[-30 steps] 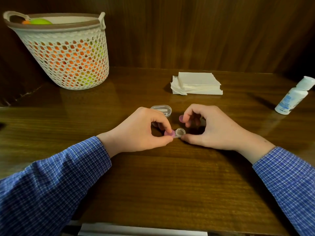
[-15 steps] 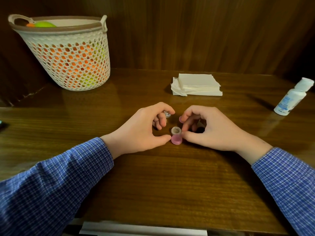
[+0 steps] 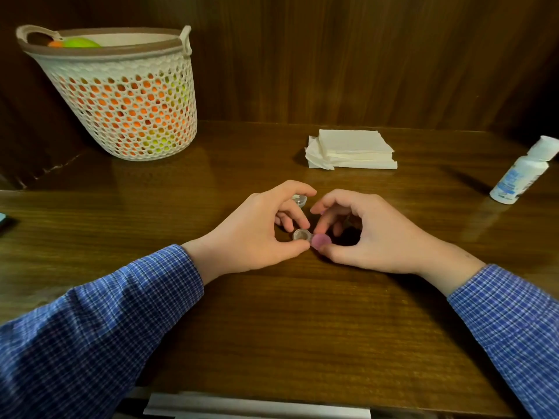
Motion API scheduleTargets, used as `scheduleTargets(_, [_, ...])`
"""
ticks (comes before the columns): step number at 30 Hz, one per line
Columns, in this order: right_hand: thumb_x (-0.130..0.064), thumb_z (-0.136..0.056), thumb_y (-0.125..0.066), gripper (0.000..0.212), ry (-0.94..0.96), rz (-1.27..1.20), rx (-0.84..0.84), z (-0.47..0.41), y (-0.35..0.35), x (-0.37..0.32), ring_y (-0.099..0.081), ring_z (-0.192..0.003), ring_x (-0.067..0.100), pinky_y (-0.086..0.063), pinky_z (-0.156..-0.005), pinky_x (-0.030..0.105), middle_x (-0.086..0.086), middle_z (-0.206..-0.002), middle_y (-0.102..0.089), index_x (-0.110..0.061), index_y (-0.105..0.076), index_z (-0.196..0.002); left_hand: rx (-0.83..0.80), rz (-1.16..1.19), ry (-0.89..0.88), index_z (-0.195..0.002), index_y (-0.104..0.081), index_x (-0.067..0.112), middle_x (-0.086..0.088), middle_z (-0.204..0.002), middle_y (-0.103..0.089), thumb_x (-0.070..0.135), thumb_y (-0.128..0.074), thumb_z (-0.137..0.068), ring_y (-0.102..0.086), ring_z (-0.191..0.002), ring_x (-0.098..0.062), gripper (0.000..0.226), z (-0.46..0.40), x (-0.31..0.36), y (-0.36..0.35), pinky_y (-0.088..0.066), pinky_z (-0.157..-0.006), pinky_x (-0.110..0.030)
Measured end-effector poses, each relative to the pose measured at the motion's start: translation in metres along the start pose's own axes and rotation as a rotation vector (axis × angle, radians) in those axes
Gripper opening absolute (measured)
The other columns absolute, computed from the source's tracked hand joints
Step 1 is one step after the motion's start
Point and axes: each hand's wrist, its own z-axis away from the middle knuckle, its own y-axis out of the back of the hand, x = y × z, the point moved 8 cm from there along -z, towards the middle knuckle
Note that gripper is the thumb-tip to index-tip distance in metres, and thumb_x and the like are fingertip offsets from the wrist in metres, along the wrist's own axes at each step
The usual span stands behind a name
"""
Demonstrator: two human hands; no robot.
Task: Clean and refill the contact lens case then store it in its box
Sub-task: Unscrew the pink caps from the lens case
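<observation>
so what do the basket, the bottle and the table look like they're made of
Basket: cream plastic by the look, moulded in a lattice of holes, matte. Bottle: white plastic, smooth with a slight sheen, printed label. Table: dark wood or wood veneer, grain visible, glossy enough to reflect light.

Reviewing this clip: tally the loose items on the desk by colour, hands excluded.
White: 3 - basket, napkin stack, solution bottle
Pink: 1 - cap
Clear: 2 - lens case, box
Total: 6
</observation>
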Motion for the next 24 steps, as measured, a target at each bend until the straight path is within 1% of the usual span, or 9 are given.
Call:
scheduleTargets(2, [-0.035,-0.083,-0.083,0.045,-0.002,0.012,-0.001,0.000,0.000,0.002,-0.068,-0.095,0.004,-0.056,-0.086,0.022,-0.023,-0.099,-0.074,-0.036,-0.061,-0.121,-0.005,0.003,-0.007,-0.146,-0.047,0.027,0.012,-0.101,-0.075,0.022,-0.084,-0.086,-0.070,-0.097,-0.005,0.071,0.000,0.000,-0.001,-0.056,-0.092,-0.021])
scheduleTargets(5, [-0.037,-0.084,-0.082,0.042,0.002,0.039,0.009,0.000,0.001,0.003,-0.066,-0.096,0.002,-0.055,-0.083,0.018,-0.024,-0.100,-0.072,-0.036,-0.062,-0.120,0.000,-0.003,-0.010,-0.145,-0.048,0.027,0.013,-0.099,-0.075,0.024,-0.084,-0.085,-0.070,-0.097,-0.003,0.070,0.000,-0.001,-0.001,-0.057,-0.092,-0.023])
scheduleTargets(11, [-0.059,-0.078,-0.077,0.029,-0.014,0.187,0.082,-0.003,0.004,0.001,-0.062,-0.089,-0.005,-0.049,-0.069,0.009,-0.021,-0.088,-0.068,-0.040,-0.068,-0.097,0.042,-0.007,-0.006,-0.143,-0.050,0.027,0.013,-0.091,-0.075,0.028,-0.086,-0.083,-0.071,-0.094,-0.001,0.070,0.001,-0.002,0.000,-0.057,-0.091,-0.024])
scheduleTargets(14, [-0.067,-0.078,-0.071,0.028,-0.045,0.212,0.074,-0.003,0.003,0.003,-0.064,-0.083,-0.002,-0.053,-0.061,0.017,-0.017,-0.079,-0.068,-0.041,-0.068,-0.088,0.053,-0.007,-0.003,-0.143,-0.050,0.026,0.013,-0.090,-0.075,0.028,-0.086,-0.082,-0.071,-0.093,-0.001,0.070,0.001,-0.002,0.000,-0.057,-0.091,-0.023])
scheduleTargets(17, [-0.068,-0.078,-0.067,0.032,-0.049,0.182,0.053,-0.002,0.000,0.004,-0.070,-0.089,0.006,-0.060,-0.070,0.035,-0.017,-0.073,-0.066,-0.037,-0.073,-0.087,0.053,-0.012,0.002,-0.141,-0.053,0.024,0.013,-0.091,-0.076,0.027,-0.087,-0.082,-0.071,-0.093,0.000,0.068,0.001,-0.002,0.001,-0.057,-0.091,-0.021])
scheduleTargets(18, [-0.068,-0.078,-0.066,0.034,-0.046,0.177,0.050,-0.001,0.000,0.003,-0.071,-0.090,0.008,-0.061,-0.072,0.039,-0.017,-0.072,-0.066,-0.037,-0.074,-0.088,0.053,-0.015,0.006,-0.140,-0.054,0.023,0.013,-0.091,-0.076,0.027,-0.087,-0.082,-0.071,-0.093,0.000,0.067,0.001,-0.002,0.002,-0.057,-0.091,-0.020])
scheduleTargets(20, [-0.070,-0.077,-0.065,0.037,-0.046,0.163,0.041,-0.001,-0.002,0.003,-0.071,-0.090,0.008,-0.061,-0.074,0.040,-0.018,-0.074,-0.066,-0.037,-0.074,-0.090,0.052,-0.016,0.012,-0.138,-0.056,0.022,0.012,-0.091,-0.077,0.027,-0.087,-0.081,-0.071,-0.093,0.001,0.065,0.001,-0.003,0.003,-0.056,-0.090,-0.016])
scheduleTargets(22, [-0.074,-0.075,-0.063,0.042,-0.048,0.145,0.033,-0.001,-0.004,0.003,-0.071,-0.093,0.008,-0.061,-0.074,0.038,-0.024,-0.081,-0.067,-0.037,-0.074,-0.091,0.057,-0.028,0.023,-0.134,-0.060,0.023,0.013,-0.091,-0.078,0.028,-0.088,-0.080,-0.071,-0.092,0.003,0.061,0.001,-0.003,0.004,-0.053,-0.088,-0.011])
scheduleTargets(24, [-0.078,-0.072,-0.059,0.049,-0.050,0.127,0.028,-0.002,-0.006,0.003,-0.070,-0.097,0.008,-0.061,-0.074,0.036,-0.019,-0.077,-0.069,-0.036,-0.074,-0.093,0.060,-0.051,0.044,-0.128,-0.064,0.025,0.015,-0.090,-0.078,0.031,-0.089,-0.079,-0.071,-0.089,0.006,0.056,0.001,-0.004,0.006,-0.051,-0.088,-0.007])
